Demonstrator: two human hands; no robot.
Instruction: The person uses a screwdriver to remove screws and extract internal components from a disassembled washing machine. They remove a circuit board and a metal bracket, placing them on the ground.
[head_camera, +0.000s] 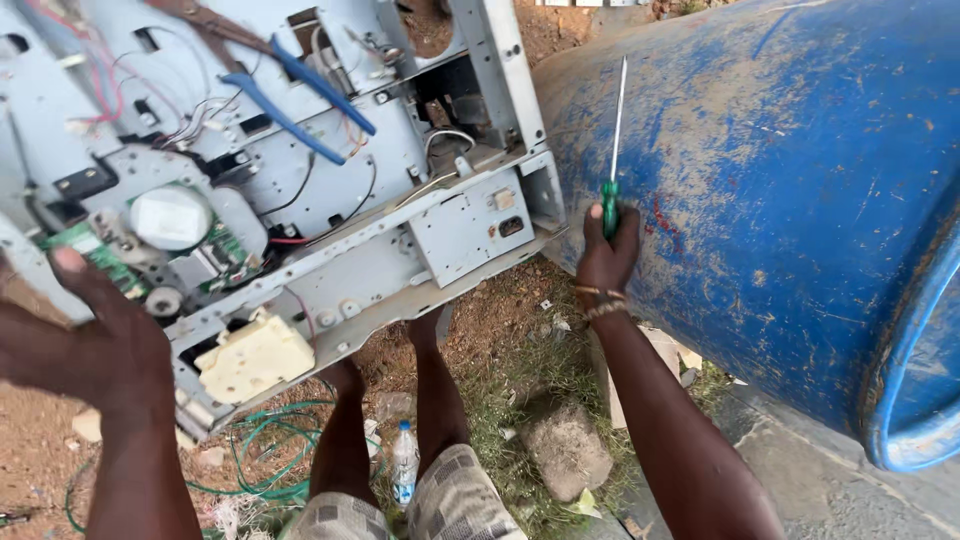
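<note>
Gripping one green-handled screwdriver (611, 170), long shaft upward against the blue drum (780, 200), right hand (608, 255) is closed round it. Left hand (95, 335), open, touches one stripped grey machine chassis (330, 190); two blue-handled pliers arms visible.

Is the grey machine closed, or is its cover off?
Open: the grey machine has no cover, so its wires, green circuit board and metal frame are bare. The left hand steadies it.

Right hand (608, 252) gripping green screwdriver (612, 170), left hand (95, 335) on grey machine chassis (330, 220)
</note>
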